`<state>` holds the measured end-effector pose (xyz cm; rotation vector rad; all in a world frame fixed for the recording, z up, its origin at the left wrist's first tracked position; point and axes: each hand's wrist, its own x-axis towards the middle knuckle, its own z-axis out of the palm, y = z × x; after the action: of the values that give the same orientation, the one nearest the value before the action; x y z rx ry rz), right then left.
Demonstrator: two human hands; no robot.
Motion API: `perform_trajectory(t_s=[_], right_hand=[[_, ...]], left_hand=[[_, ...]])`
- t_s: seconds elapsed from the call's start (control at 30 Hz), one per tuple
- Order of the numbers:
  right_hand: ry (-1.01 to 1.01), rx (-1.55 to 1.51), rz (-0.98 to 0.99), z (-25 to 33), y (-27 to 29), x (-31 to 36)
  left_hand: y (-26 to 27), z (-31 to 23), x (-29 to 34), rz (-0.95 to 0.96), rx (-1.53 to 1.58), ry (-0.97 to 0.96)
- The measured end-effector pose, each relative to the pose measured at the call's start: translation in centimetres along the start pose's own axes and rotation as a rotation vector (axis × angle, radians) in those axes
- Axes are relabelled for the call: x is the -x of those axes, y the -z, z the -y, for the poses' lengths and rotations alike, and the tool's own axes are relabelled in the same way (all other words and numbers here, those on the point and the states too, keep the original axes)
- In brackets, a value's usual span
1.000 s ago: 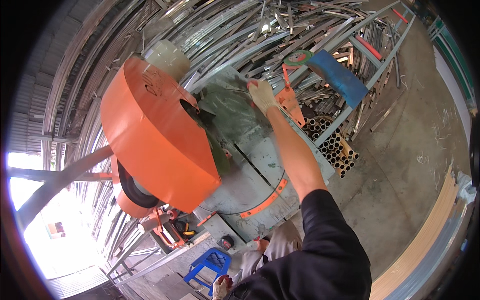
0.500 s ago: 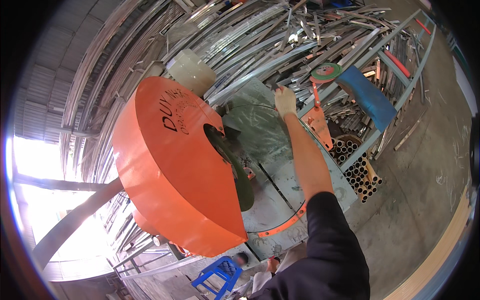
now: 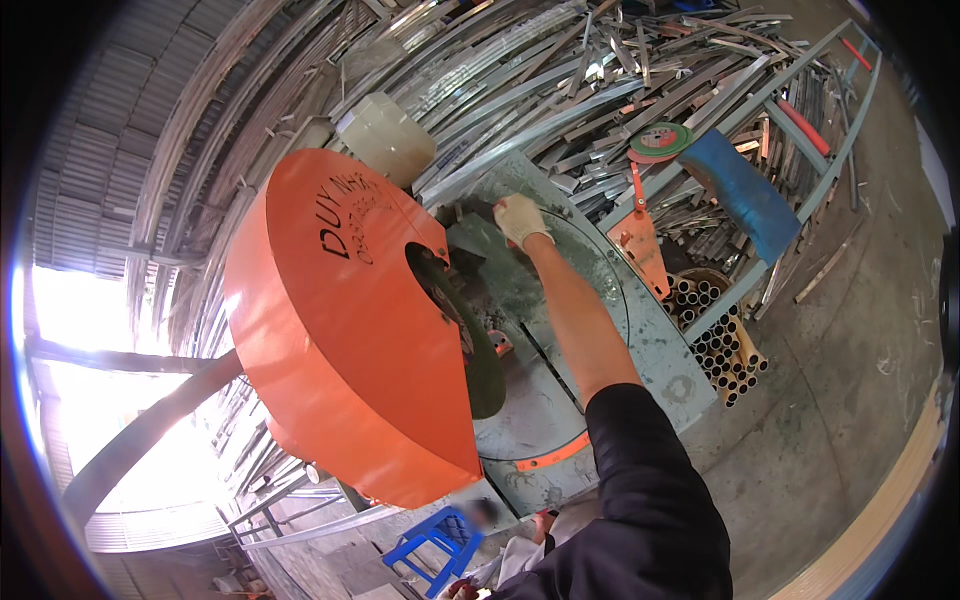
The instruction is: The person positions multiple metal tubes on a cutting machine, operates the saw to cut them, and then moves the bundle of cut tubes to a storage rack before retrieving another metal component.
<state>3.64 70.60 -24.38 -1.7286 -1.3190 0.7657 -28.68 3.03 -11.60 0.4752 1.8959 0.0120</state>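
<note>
My right hand (image 3: 522,218), in a pale work glove, reaches over the far part of a grey-green machine table (image 3: 655,345). Its fingers are closed; a dark thing (image 3: 474,208) shows just left of them, too unclear to name. To the left of my forearm stands a cut-off saw with a large orange guard (image 3: 350,330). The dark round blade (image 3: 482,375) shows at the guard's opening, nearer to me than the hand. Of my left hand (image 3: 460,591) only a small part seems to show at the lower edge, and its fingers cannot be made out.
Long metal profiles (image 3: 500,70) are piled behind the saw. Right of the table are an orange bracket (image 3: 638,250), a green-red disc (image 3: 660,142), a blue sheet (image 3: 745,195) on a metal frame, and stacked tubes (image 3: 720,350). A blue stool (image 3: 435,548) stands at the lower left.
My right hand has moved left and slightly nearer across the table, toward the saw guard. The dark thing has moved left with it. The whole view has shifted a little.
</note>
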Motion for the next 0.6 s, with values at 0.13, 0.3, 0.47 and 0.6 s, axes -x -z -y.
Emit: perform_trajectory(t_s=[0.13,0.3,0.47,0.6], right_hand=[[0.027,-0.043,0.147,-1.0,1.9,4.0],[0.038,-0.009,0.120,-0.5,3.2,5.9],[0.074,0.034,0.092,-0.1,4.4,12.1],[0.064,0.032,0.150,-0.4,3.7,8.7]], left_hand=[[-0.6,1.0,0.2,0.000,0.026,0.012],[-1.2,3.1,0.4,0.004,0.064,-0.004],[-1.5,9.1,2.0,-0.006,0.175,-0.008],[-1.8,7.0,2.4,0.021,0.135,-0.071]])
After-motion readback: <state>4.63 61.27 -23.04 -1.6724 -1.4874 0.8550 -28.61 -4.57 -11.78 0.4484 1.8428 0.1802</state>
